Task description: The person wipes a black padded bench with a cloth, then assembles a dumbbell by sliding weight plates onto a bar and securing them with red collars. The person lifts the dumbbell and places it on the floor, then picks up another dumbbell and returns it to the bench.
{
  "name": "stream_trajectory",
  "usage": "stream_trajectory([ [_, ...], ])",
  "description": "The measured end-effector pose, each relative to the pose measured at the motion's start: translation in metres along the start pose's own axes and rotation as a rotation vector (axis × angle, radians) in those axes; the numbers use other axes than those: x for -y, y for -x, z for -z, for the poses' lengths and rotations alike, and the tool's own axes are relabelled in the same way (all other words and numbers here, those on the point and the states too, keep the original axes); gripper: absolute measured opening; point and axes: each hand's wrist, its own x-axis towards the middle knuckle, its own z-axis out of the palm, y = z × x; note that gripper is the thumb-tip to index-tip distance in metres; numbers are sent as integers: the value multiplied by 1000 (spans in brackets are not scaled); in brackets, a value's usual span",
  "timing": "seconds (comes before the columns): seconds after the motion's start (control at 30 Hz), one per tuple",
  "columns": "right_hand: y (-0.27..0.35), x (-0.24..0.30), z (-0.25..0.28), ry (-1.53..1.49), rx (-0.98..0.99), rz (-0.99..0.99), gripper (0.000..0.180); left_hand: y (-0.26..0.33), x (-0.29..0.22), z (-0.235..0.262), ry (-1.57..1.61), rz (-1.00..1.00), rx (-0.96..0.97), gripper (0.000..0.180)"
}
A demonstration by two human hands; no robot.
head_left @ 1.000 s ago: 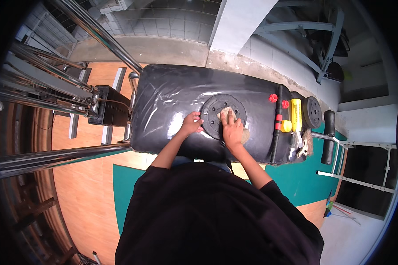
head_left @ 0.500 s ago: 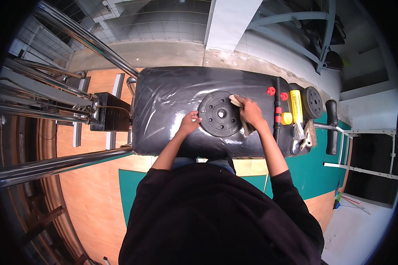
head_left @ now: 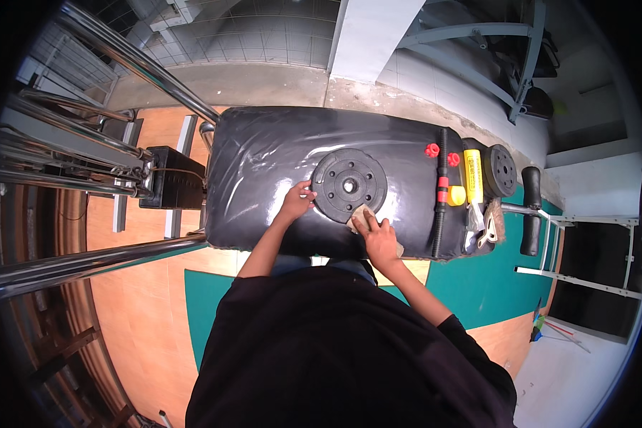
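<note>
A round black weight plate [head_left: 349,182] lies flat on a black padded bench [head_left: 264,164]. My left hand [head_left: 297,201] rests at the plate's left rim, fingers touching its edge. My right hand [head_left: 379,237] presses a small tan cloth [head_left: 359,216] against the plate's lower right rim, fingers closed on the cloth.
A dumbbell bar with red collars [head_left: 441,192], a yellow bottle [head_left: 472,177], a second black plate [head_left: 501,170] and a black grip [head_left: 531,210] lie at the bench's right end. Chrome rails and a black weight stack [head_left: 171,187] stand at left. Green mat [head_left: 492,278] and wooden floor below.
My right hand with the cloth has moved from the plate's right side down to its lower right rim. My left hand stays at the plate's left edge.
</note>
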Motion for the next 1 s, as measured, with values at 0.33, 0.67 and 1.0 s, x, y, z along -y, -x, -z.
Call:
stream_trajectory([
  [0.33,-36,-120,29,-528,-158,-183,56,-14,8,8,0,11,102,51],
  [0.67,-153,-78,2,-620,-34,-411,69,-8,36,-7,148,64,-15,45],
  [1.0,-136,-60,18,-764,224,-566,110,43,26,-21,330,306,59,75],
])
